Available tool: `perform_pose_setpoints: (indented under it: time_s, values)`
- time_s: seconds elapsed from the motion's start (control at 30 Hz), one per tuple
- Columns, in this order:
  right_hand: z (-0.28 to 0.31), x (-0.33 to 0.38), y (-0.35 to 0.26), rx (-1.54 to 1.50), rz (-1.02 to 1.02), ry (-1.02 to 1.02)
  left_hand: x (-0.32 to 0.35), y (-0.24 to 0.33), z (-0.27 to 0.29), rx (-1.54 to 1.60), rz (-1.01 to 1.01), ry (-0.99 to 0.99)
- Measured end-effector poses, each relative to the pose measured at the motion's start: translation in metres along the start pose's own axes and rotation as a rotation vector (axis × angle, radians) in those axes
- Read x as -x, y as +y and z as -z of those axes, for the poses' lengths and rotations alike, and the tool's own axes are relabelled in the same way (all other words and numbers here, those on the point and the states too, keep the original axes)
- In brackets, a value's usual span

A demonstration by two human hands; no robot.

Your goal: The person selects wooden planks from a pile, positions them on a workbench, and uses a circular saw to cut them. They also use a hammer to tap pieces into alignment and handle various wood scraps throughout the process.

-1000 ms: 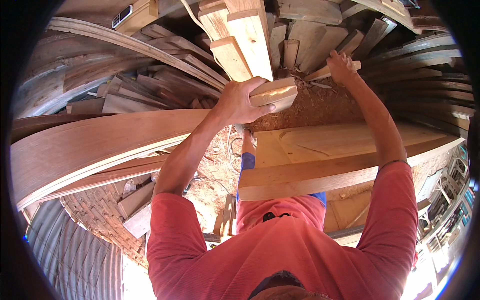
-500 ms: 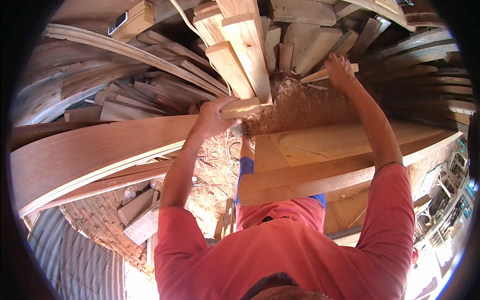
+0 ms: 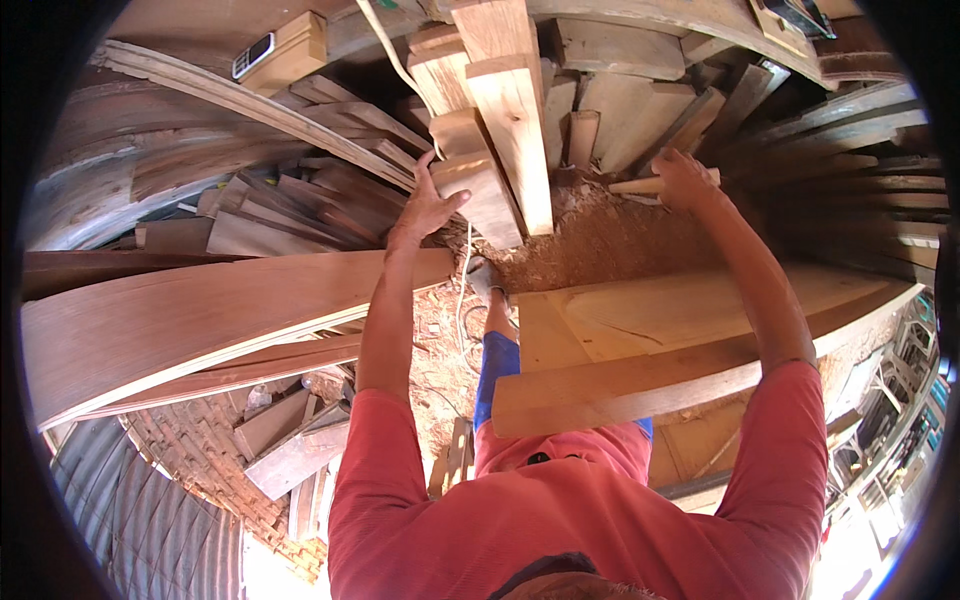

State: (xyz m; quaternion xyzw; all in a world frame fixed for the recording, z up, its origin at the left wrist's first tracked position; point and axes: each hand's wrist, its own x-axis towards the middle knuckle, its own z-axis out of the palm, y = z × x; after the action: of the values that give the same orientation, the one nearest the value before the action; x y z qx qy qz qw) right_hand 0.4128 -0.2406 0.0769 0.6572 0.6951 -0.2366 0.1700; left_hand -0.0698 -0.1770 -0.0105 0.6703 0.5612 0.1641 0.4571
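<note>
My left hand [image 3: 428, 210] is at a short pale wooden block [image 3: 468, 182], thumb across its near face and fingers up along its left edge. The block lies against upright wooden planks [image 3: 510, 120] in the top middle. At the right, my right hand [image 3: 686, 182] is closed around a narrow light wooden stick [image 3: 634, 186], whose tapered end points left. Below that arm a wide wooden board [image 3: 620, 385] with a thick front edge lies across in front of my body.
A long curved-looking brown board [image 3: 200, 310] reaches in from the left. Stacked offcuts [image 3: 270, 215] fill the far left, and more planks [image 3: 840, 170] the far right. A pale cord [image 3: 462, 290] hangs down to the shavings-covered floor. Bricks [image 3: 190, 450] lie at lower left.
My left hand has carried the block up and left against the upright planks, its face now turned toward me. My right hand still holds the stick, nearly in place. The view has shifted slightly.
</note>
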Motion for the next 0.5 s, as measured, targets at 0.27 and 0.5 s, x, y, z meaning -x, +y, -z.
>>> perform_pose_setpoints:
  time_s: [0.27,0.5]
  values:
    - [0.01,0.03,0.03,0.22,-0.079,0.044,-0.049,-0.015,-0.021,0.061,0.211,0.173]
    - [0.02,0.021,0.027,0.164,-0.075,-0.043,-0.065,0.002,-0.023,0.172,0.139,0.21]
